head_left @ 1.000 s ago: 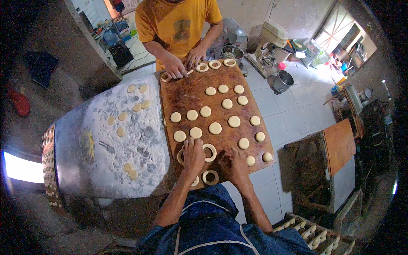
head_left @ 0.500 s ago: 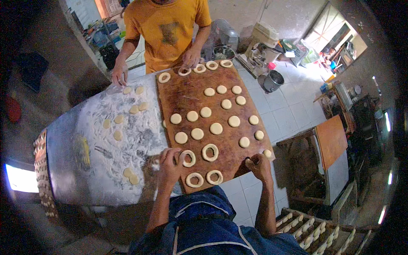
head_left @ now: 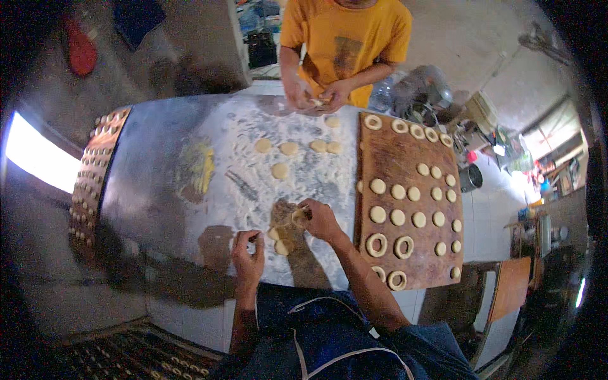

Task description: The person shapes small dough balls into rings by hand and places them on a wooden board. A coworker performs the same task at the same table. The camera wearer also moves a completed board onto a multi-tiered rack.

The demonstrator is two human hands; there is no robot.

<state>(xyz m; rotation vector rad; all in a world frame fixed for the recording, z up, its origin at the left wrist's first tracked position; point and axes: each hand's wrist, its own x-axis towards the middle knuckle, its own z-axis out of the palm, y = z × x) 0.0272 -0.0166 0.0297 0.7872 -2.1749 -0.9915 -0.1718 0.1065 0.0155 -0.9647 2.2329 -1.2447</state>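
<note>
Over the floured metal table [head_left: 152, 164], my right hand [head_left: 323, 221] is closed on a small round thing [head_left: 299, 218], too blurred for me to tell its kind. Just below it lie flat dough discs [head_left: 283, 247]. My left hand [head_left: 248, 256] hovers near the table's front edge, left of these discs. Its fingers are curled toward the thumb, and whatever they may hold is hidden. On the wooden board [head_left: 392, 149] to the right are several thicker dough rounds [head_left: 418, 219] and dough rings [head_left: 403, 247].
Across the table a person in an orange shirt [head_left: 351, 50] handles a small pale piece with both hands. More dough discs [head_left: 279, 171] lie in the flour, with a yellow smear [head_left: 208, 166] to their left. Another board of dough pieces [head_left: 95, 171] stands at the far left.
My view has swung left. My right hand has moved from the board's front right corner to the floured table; my left hand has left the dough rings. The other person's hands have come together.
</note>
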